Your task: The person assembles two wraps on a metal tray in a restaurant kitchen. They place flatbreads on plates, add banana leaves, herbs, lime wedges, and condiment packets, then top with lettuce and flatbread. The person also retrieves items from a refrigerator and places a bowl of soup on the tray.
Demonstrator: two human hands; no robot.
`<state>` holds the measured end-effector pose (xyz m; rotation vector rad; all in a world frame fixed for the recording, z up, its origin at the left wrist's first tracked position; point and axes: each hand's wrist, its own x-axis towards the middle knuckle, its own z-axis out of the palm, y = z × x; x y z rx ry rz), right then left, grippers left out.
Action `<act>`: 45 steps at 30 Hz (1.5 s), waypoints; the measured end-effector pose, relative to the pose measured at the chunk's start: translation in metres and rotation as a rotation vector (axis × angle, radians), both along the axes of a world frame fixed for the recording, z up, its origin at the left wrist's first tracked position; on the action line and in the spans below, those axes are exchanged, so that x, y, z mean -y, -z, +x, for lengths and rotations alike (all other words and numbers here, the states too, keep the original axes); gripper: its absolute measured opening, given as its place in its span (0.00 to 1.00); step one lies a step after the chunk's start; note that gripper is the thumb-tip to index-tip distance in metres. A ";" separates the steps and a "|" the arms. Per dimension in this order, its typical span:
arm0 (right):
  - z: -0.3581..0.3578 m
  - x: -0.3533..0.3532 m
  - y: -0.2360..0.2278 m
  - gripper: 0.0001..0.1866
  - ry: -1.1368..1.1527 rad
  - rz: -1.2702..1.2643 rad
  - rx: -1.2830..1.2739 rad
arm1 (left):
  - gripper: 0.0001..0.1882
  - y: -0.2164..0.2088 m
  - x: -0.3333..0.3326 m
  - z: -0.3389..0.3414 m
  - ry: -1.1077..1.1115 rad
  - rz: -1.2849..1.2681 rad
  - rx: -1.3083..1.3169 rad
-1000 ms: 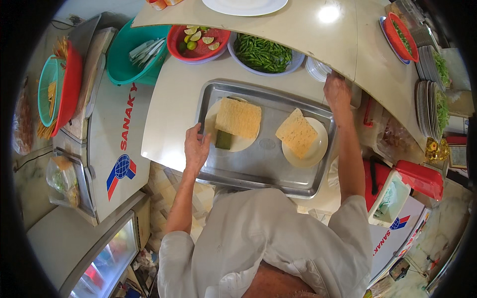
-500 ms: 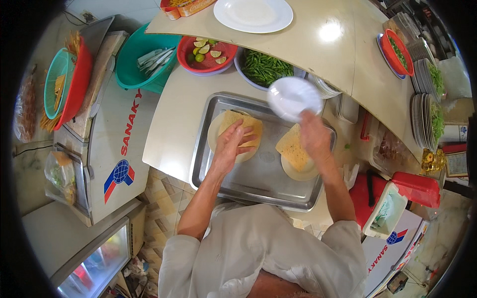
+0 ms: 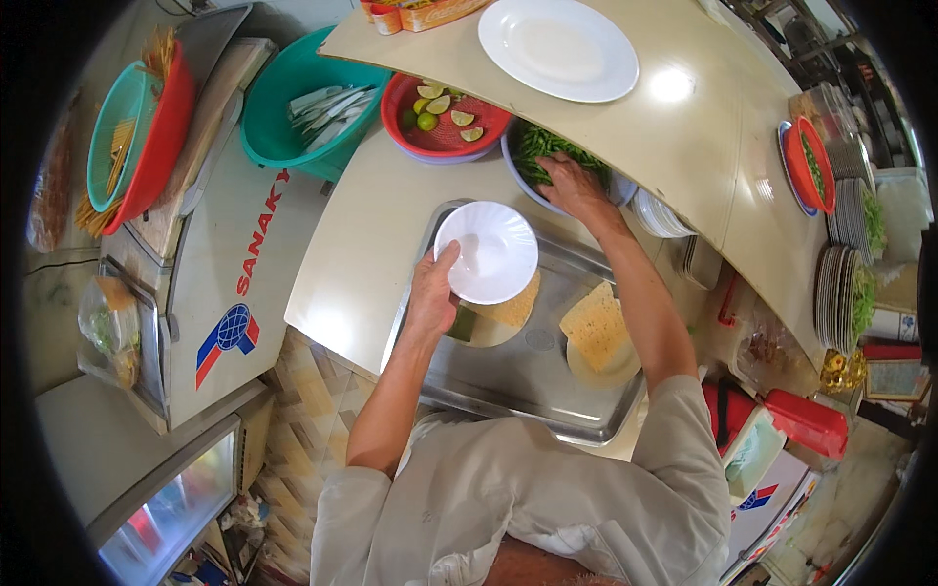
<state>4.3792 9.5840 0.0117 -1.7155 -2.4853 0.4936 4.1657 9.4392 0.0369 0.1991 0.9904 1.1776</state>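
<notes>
My left hand grips the rim of a small white bowl, tilted so its hollow shows, with nothing in it. It hangs over the left part of a metal tray. Under it, partly covered, a speckled flat cracker lies on a pale plate. Another cracker rests on a plate at the tray's right. Beyond the tray, my right hand reaches into a basin of slim green chilies, its fingers bent down among them; the fingertips are partly hidden.
A red basket of limes stands left of the chilies, beside a green tub of wrapped white packets. A raised counter overhangs the far side, carrying an oval white plate. Stacked plates line the right.
The white bowl has passed from my right hand to my left and moved left over the tray. My right hand has moved up into the chilies. The whole view has shifted slightly.
</notes>
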 end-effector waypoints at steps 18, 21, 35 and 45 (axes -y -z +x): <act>0.010 -0.012 0.018 0.13 0.231 0.136 -0.264 | 0.18 0.009 -0.036 0.014 0.028 0.065 -0.001; 0.012 0.002 -0.004 0.15 0.432 -0.059 -0.482 | 0.17 0.012 -0.038 0.017 0.026 0.082 0.011; -0.031 0.088 -0.047 0.08 0.104 0.057 -0.698 | 0.18 0.005 -0.027 0.032 0.074 0.153 0.101; -0.035 0.082 -0.070 0.06 0.303 -0.129 -0.869 | 0.17 0.011 -0.040 0.027 0.126 0.139 0.190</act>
